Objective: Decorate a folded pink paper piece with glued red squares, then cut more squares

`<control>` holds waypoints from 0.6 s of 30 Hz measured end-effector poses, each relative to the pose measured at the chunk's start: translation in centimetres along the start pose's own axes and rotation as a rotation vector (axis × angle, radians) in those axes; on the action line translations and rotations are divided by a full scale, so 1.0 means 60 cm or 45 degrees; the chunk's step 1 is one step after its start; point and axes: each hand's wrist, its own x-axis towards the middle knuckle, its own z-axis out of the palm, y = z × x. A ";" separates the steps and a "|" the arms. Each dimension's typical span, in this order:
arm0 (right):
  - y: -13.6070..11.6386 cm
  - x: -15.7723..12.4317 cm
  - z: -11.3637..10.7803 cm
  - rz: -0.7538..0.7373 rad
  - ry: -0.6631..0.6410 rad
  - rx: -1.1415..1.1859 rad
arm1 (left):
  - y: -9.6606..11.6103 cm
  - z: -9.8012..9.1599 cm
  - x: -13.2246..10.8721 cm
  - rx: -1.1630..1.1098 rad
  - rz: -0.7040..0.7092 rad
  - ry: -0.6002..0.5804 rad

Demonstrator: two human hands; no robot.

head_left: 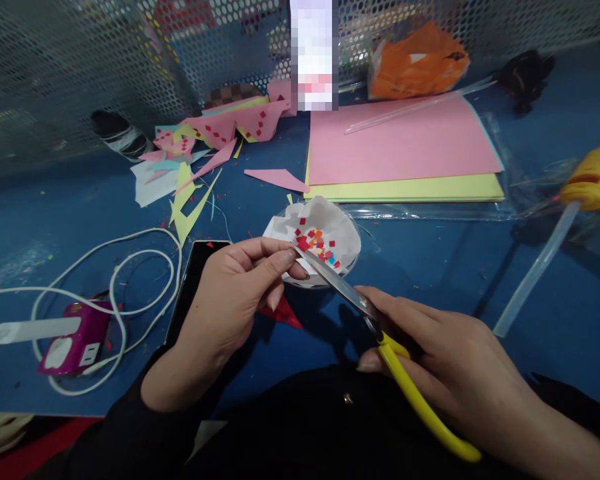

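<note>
Right hand (440, 347): fingers curled round the steel scissors with yellow handles (365, 303), blades near closed by the look of it, tips at the left fingertips. Left hand (247, 287): thumb and fingers pinched together; can't tell what, if anything, is in the pinch. Flat red paper scrap (286, 313) just under it, can't tell if held or loose. Just beyond: round bowl lined with white paper (347, 230), holding small cut bits (304, 245), mostly red squares, some orange and blue. Farther out: pink paper cutouts with red diamonds (215, 130), angular yellow offcuts (187, 207). Back right: stacked pink and yellow sheets (405, 147), look uncut. My read: cutting is partway, 1 batch done; amount left unclear.
</note>
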 end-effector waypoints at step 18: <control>-0.003 0.000 -0.007 0.170 -0.124 0.302 | 0.001 -0.004 0.001 0.016 -0.019 -0.018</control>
